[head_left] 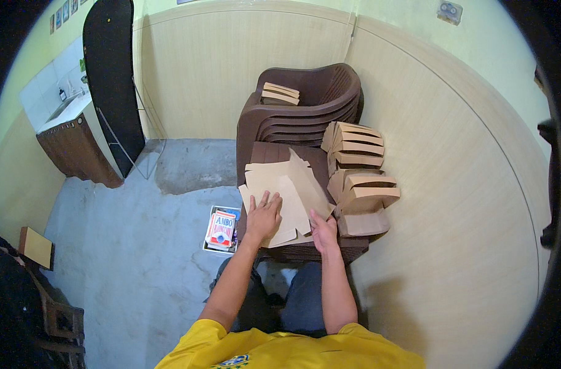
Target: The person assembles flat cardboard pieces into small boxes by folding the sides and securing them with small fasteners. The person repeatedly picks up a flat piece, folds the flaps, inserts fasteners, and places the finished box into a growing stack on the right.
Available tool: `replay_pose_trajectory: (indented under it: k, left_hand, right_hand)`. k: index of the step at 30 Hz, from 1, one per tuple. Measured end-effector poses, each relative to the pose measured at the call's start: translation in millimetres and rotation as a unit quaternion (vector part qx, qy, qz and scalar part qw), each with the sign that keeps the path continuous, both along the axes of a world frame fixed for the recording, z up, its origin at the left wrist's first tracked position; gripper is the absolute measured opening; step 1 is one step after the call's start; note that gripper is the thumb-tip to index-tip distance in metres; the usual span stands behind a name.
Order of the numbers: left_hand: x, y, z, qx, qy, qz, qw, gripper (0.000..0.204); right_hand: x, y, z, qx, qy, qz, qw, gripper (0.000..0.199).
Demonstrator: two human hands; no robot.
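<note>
A flat brown cardboard box blank (280,194) with cut flaps lies on the seat of a brown plastic chair stack (286,154). My left hand (264,215) rests on the cardboard with its fingers spread. Lower right, my right hand (323,231) grips the edge of the blank's side panel, thumb on top. That panel is bent upward along a crease. Whether more sheets lie beneath the blank is hard to tell. Just right of it sit folded cardboard boxes (361,192), with another group of nested boxes (357,146) behind them.
More folded cardboard pieces (281,93) rest on the chairs at the back. A small box (220,229) with printed packs stands left of the seat. The wood-panelled wall (452,203) closes off the right side. An ironing board (111,80) leans near a sink (68,114) at far left.
</note>
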State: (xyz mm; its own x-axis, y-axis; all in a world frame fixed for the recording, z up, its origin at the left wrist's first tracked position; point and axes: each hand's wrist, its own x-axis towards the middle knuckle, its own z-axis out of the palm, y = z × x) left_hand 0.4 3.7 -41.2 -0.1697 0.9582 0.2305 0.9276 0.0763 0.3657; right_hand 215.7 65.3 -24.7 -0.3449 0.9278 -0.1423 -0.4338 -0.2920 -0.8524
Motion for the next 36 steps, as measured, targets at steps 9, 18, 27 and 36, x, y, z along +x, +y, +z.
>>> replay_pose_trajectory:
  k: [9, 18, 27, 36]
  left_hand:
    - [3.4, 10.6, -2.7, 0.001, 0.028, -0.017, 0.999, 0.055]
    - [-12.8, 8.1, -14.0, 0.004, -0.134, -0.021, 0.991, 0.051]
    - [-146.2, 0.1, -40.8, 0.112, -0.346, 0.198, 0.91, 0.037]
    - [-40.7, 32.5, 22.0, 0.023, -0.094, 0.018, 0.995, 0.045]
  right_hand:
    - [-12.4, -10.0, -12.1, -0.013, 0.08, 0.062, 0.995, 0.057]
    - [-46.5, -31.3, -15.2, 0.377, -0.347, 0.187, 0.838, 0.096]
    - [-65.8, -62.7, 9.8, 0.512, -0.594, 0.185, 0.593, 0.131]
    - [-69.1, -66.3, 18.2, 0.517, -0.646, 0.206, 0.522, 0.132]
